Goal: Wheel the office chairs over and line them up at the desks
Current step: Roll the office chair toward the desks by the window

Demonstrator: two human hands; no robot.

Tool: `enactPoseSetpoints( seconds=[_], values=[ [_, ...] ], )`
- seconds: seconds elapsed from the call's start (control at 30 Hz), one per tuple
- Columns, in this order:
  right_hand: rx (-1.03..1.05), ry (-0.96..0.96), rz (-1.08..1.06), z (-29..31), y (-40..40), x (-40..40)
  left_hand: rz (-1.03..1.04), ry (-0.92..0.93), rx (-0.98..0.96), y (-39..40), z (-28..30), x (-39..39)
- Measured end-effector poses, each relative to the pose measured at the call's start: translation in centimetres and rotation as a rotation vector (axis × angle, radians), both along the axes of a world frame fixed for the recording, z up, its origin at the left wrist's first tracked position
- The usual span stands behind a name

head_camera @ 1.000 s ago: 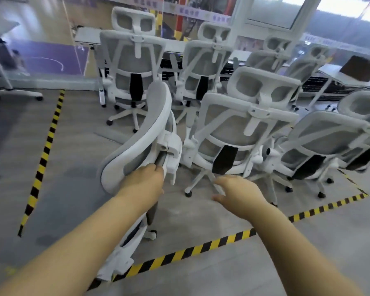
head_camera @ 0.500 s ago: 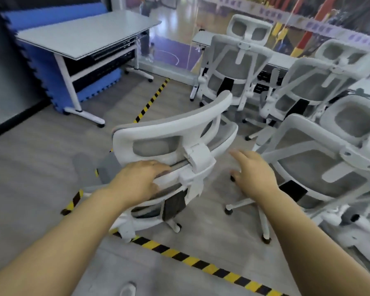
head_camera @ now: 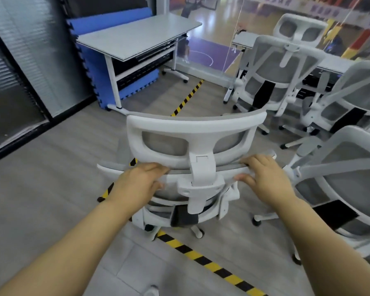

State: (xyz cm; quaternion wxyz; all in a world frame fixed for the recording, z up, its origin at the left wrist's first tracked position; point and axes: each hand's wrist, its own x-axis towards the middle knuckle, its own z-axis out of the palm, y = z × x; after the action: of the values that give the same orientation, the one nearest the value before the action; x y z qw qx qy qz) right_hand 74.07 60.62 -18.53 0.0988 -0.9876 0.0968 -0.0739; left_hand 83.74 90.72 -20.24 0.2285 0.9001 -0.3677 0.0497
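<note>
Your left hand [head_camera: 137,184] and right hand [head_camera: 265,178] each hold a closed grip on the top edge of the chair [head_camera: 190,167] backrest, directly in front of you. Its headrest hides the seat, and only one wheel shows clearly below. Yellow-black tape [head_camera: 201,258] crosses the grey floor [head_camera: 41,189] under it. A counter [head_camera: 137,37] stands ahead left, against blue mats [head_camera: 90,67]. More chairs [head_camera: 286,67] crowd the right, partly cut off.
</note>
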Motion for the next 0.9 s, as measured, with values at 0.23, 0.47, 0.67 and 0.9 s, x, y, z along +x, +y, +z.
enactPoseSetpoints(
  seconds=[0.23, 0.47, 0.67, 0.9],
  values=[
    [-0.012, 0.008, -0.108, 0.1, 0.2, 0.8, -0.068, 0.018, -0.022, -1.3, -0.1, 3.4],
    [0.061, 0.068, -0.262, 0.3, -1.0, 2.8, -0.116, -0.075, 0.086, -4.6, 0.0, 7.7],
    [0.046, 0.058, -0.304, 0.3, -3.7, 3.4, -0.072, 0.002, 0.065, -8.3, -0.2, 10.7],
    [0.014, 0.052, -0.352, 0.3, -8.3, 4.7, -0.063, 0.028, 0.108, -14.1, 0.3, 13.7]
  ],
)
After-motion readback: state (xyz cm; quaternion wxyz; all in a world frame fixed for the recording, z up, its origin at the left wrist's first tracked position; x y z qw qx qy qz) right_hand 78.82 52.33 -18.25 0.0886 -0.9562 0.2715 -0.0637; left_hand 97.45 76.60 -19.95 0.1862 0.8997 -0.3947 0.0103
